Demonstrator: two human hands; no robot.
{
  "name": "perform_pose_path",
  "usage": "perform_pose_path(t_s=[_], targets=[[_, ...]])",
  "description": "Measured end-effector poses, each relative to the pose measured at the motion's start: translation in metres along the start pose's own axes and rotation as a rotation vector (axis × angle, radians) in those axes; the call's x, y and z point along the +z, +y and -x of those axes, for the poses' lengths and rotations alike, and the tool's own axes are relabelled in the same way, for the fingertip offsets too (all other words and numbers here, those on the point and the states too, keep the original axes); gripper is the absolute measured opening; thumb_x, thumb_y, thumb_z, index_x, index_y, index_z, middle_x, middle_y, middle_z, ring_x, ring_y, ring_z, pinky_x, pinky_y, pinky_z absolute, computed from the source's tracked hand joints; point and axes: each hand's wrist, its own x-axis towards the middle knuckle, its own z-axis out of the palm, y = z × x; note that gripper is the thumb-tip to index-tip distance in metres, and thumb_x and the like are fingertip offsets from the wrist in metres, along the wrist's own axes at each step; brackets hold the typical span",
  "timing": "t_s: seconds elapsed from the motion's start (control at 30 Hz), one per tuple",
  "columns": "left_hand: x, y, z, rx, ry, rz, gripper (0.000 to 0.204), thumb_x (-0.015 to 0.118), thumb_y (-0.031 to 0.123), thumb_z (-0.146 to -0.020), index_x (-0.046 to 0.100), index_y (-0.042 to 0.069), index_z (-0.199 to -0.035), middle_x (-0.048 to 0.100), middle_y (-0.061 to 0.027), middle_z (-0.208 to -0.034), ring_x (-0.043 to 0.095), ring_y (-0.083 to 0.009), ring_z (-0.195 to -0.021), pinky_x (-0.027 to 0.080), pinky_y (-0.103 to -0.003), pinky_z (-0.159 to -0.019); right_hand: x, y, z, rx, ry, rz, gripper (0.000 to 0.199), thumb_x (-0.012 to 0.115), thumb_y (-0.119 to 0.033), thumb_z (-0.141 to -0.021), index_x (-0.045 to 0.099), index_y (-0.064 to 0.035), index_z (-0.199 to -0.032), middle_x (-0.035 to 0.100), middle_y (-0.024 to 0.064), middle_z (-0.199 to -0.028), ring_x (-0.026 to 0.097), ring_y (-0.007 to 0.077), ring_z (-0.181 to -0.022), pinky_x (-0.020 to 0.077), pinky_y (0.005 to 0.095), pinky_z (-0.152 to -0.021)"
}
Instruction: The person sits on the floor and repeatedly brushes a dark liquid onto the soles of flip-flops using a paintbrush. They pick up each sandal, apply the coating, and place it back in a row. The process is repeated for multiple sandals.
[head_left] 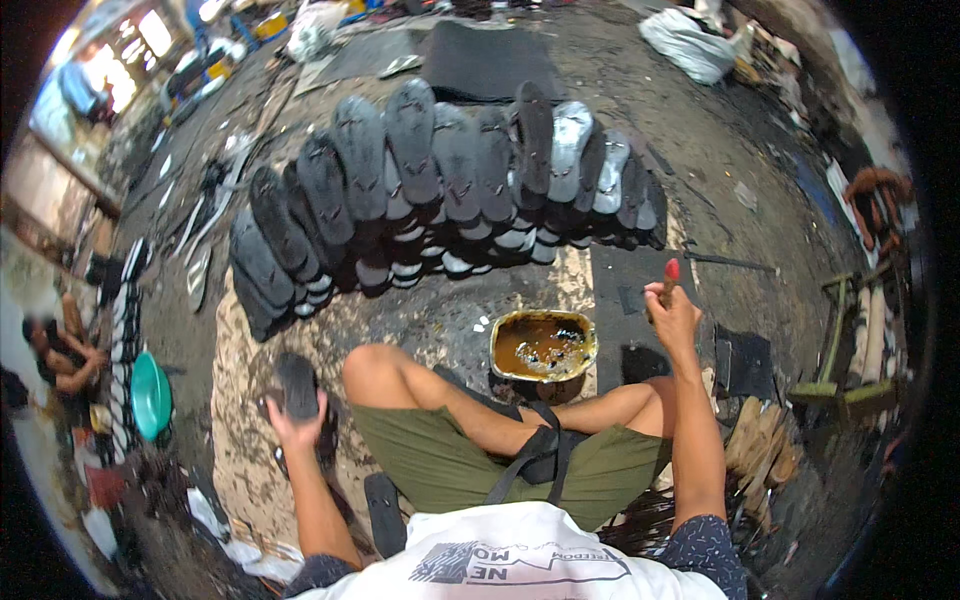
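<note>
My left hand [297, 428] grips the near end of a dark flip-flop sole [297, 380], with thumb and fingers on its two sides. Out to the right, above a black mat [625, 275], my right hand [676, 318] is closed around a small tool with a red end [672, 270]. The rest of that tool is hidden in the fist. Between my crossed legs and the sandals sits a shallow tub [494, 352] of brown, glossy liquid. A curved row of dark flip-flops [362, 155] stands beyond it, leaning upright over stacked ones.
On the far left, a green basin [151, 396] stands near another person [70, 360]. Wood pieces [760, 445] lie by my right knee. A low frame [840, 350] stands at the right. A dark sheet [490, 60] and a white sack [690, 45] lie farther back.
</note>
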Motion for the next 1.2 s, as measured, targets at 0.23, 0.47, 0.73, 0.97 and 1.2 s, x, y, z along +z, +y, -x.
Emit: perform_pose_path(t_s=[0.23, 0.47, 0.73, 0.97, 1.2], targets=[[-0.053, 0.015, 0.049, 0.083, 0.085, -0.257, 0.039, 0.057, 0.027, -0.099, 0.056, 0.003, -0.129, 0.065, -0.0177, -0.124, 0.066, -0.0366, -0.109, 0.057, -0.050, -0.097, 0.023, 0.043, -0.001, 0.015, -0.069, 0.180, 0.040, 0.072, -0.037, -0.089, 0.067, -0.0150, -0.122, 0.074, 0.0128, -0.093, 0.069, 0.0351, -0.099, 0.0433, 0.0460, -0.088], [0.128, -0.019, 0.087, 0.224, -0.352, -0.937, 0.050, 0.067, 0.017, -0.098, 0.049, 0.007, -0.144, 0.063, -0.0007, -0.115, 0.061, -0.0104, -0.097, 0.053, -0.025, -0.079, 0.041, 0.064, 0.005, 0.346, 0.072, -0.218, 0.032, 0.072, -0.038, -0.090, 0.070, -0.0072, -0.099, 0.073, 0.0090, -0.088, 0.070, 0.0265, -0.085, 0.0485, 0.0407, -0.082], [0.351, -0.274, -0.018, 0.227, -0.634, -0.653, 0.045, 0.064, 0.011, -0.100, 0.051, -0.002, -0.140, 0.061, -0.0072, -0.129, 0.063, -0.0152, -0.108, 0.059, -0.031, -0.090, 0.050, 0.073, 0.024, 0.315, 0.081, -0.279, 0.038, 0.078, -0.034, -0.085, 0.071, -0.0031, -0.106, 0.074, 0.0165, -0.095, 0.071, 0.0327, -0.089, 0.0526, 0.0420, -0.082], [0.384, -0.343, -0.099, 0.215, -0.506, -0.630, 0.062, 0.054, -0.001, -0.098, 0.030, -0.003, -0.155, 0.062, -0.0129, -0.118, 0.066, -0.0216, -0.100, 0.052, -0.043, -0.106, 0.054, 0.073, 0.016, 0.325, 0.056, -0.387, 0.034, 0.074, -0.028, -0.089, 0.074, 0.0012, -0.106, 0.075, 0.0130, -0.091, 0.070, 0.0199, -0.084, 0.0524, 0.0343, -0.077], [0.239, -0.159, -0.007, 0.334, -0.470, -0.504, 0.022, 0.053, 0.029, -0.101, 0.050, 0.013, -0.085, 0.051, 0.0008, -0.072, 0.052, -0.0154, -0.069, 0.043, -0.028, -0.059, 0.065, 0.088, 0.007, 0.250, -0.021, -0.291, 0.040, 0.069, -0.039, -0.093, 0.075, 0.0005, -0.101, 0.074, 0.0159, -0.086, 0.069, 0.0220, -0.081, 0.0513, 0.0376, -0.077]])
